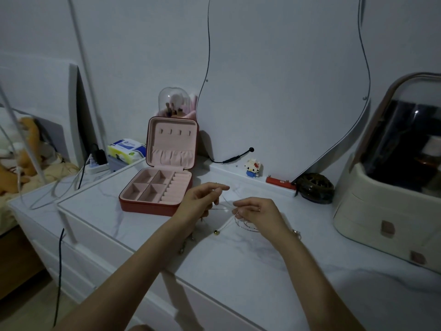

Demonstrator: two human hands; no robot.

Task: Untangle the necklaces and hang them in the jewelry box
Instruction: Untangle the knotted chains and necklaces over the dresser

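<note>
- White marble-patterned dresser top (238, 271) lies nearest us, and both our bare forearms reach across it from the bottom edge.
- Our left hand (200, 201) is raised just above the surface, thumb and forefinger pinched on fine strands of the necklaces (229, 211).
- Our right hand (259, 211) sits close beside it, its fingertips also closed on the thin chains, so the strands run taut between the two hands.
- Below the hands the rest of the tangle droops to the dresser: a small gold bead (216, 232) rests on the marble, a silvery loop curls under the right hand, and a further bit of chain with a clasp (185, 246) lies by the left wrist.
- A bracelet (296, 233) shows at our right wrist.
- Just behind the left hand stands the jewelry box (155, 192), red outside and pink inside, lid propped upright; its row of hooks (175, 132) in the lid carries nothing, and the tray compartments look bare.
- Farther back, along the ledge, we see a little block figure (253, 168), a red bar-shaped object (280, 182) and a dark round openwork object (315, 187).
- At the right stands a cream storage case (381, 199) with a dark clear dome.
- Behind the box are a domed brush holder (175, 102), a tissue pack (126, 150) and the wavy-edged mirror (286, 80) against the wall.
</note>
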